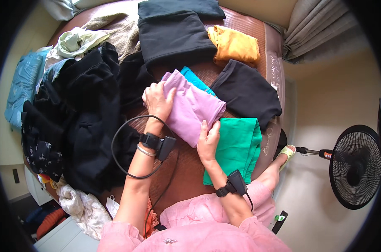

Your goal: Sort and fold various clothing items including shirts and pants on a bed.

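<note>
A folded lilac garment (193,105) is held between my two hands over the middle of the brown bed mat. My left hand (157,100) grips its left edge, fingers curled over the fabric. At its lower right corner my right hand (209,140) has the cloth between thumb and fingers. A turquoise folded cloth (197,80) peeks out behind the lilac one. Right beside my right hand lies a folded green garment (237,145). Farther back to the right rests a folded black garment (248,92).
Folded dark clothes (173,38) and a yellow folded garment (236,44) lie at the far side. A loose heap of black clothing (89,113) covers the left, near a blue plastic package (26,86). A black fan (354,166) stands right of the bed. A cable (173,170) hangs by my left wrist.
</note>
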`<state>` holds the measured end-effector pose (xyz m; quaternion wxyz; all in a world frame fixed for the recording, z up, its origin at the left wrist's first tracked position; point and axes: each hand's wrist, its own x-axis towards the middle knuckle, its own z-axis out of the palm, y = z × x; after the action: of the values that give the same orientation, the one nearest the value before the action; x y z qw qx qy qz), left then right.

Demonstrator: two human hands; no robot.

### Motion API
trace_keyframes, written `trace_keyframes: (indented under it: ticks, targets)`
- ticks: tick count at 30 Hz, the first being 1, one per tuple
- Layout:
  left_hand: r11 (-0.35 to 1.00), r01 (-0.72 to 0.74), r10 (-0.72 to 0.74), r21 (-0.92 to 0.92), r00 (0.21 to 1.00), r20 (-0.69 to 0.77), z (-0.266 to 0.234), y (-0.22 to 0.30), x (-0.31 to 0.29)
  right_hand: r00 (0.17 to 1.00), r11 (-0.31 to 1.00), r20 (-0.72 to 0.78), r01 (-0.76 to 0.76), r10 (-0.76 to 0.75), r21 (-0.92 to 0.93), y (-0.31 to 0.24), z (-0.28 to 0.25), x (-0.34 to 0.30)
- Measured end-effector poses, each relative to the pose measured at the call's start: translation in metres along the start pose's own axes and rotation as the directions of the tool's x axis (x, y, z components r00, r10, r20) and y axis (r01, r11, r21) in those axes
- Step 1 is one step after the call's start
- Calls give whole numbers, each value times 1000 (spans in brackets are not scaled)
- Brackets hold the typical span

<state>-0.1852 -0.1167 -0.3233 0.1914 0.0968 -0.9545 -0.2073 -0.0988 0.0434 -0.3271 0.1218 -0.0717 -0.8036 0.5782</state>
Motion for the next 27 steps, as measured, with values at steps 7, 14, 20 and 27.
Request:
trace_keyframes:
  ticks: [7, 14, 20, 27]
  targets:
    - [974, -157, 151, -165, 987, -51, -5, 23, 29, 997, 1000, -74, 3, -3, -1, 6, -1, 1]
    - [974, -175, 181, 144, 983, -27, 6, 33, -2, 965, 865, -85, 180, -247, -468, -5, -13, 14]
    - [973, -48, 38, 224, 998, 50, 44, -2, -14, 842, 619, 242, 523, -482, -587, 35, 42, 33]
    - [999, 52, -52, 10, 961, 270, 38, 26, 14, 866, 456, 384, 496, -320, -739, 52, 30, 75]
